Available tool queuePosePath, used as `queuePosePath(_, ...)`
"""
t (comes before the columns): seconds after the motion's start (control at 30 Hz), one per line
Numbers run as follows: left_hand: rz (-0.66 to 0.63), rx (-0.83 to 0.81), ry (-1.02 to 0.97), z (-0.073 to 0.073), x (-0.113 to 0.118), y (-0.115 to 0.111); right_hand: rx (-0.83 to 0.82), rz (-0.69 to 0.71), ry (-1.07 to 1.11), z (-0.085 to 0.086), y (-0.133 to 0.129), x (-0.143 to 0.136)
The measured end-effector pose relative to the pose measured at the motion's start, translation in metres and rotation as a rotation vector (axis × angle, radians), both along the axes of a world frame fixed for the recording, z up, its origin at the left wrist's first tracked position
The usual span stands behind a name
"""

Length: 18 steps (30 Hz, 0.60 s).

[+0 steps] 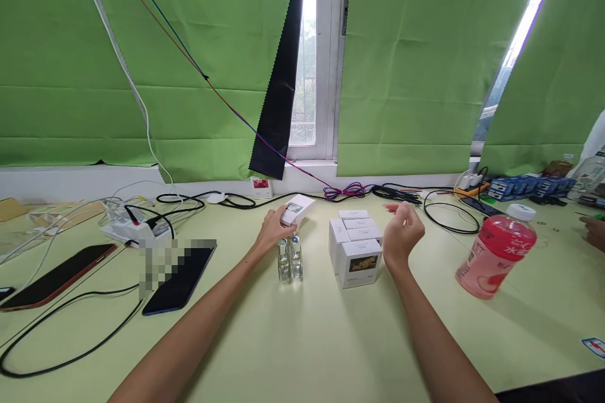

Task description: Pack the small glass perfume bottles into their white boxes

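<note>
My left hand grips a small white box with a printed picture, tilted at the back middle of the table. Just in front of that hand stand two small clear glass bottles, one with a greenish cap and one with a silvery-blue cap. To the right, several white boxes are grouped close together; the front box bears a dark panel with a gold design. Beside the group's right side is my right hand, its fingers curled in and nothing visible in them. Whether it touches the boxes I cannot tell.
A pink drink bottle stands at right. On the left lie a dark phone, a red-edged phone, a power strip and loose cables. Coiled wires run along the back. Part of another person's hand shows at far right.
</note>
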<state>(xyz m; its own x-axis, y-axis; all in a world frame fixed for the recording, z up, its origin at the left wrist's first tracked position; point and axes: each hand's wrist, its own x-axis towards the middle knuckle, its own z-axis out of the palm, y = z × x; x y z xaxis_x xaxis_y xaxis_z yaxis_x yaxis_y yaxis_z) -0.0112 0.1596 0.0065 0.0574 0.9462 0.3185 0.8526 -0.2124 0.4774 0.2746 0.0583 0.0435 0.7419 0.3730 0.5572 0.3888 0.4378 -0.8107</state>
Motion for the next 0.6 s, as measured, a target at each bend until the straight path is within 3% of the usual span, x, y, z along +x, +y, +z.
queuePosePath(0.13,-0.064,0.008,-0.017,0.0,-0.02,-0.021,0.167,-0.039,-0.103,0.009,-0.014,-0.013)
queuePosePath(0.33,-0.127,0.004,-0.028,0.001,-0.045,-0.053,0.284,-0.028,-0.298,0.014,-0.031,-0.036)
queuePosePath(0.5,-0.136,0.008,-0.011,-0.003,-0.054,-0.07,0.494,0.269,-0.566,0.005,-0.048,-0.078)
queuePosePath(0.6,-0.162,0.016,-0.005,-0.004,-0.055,-0.077,0.465,0.437,-0.596,-0.006,-0.054,-0.1)
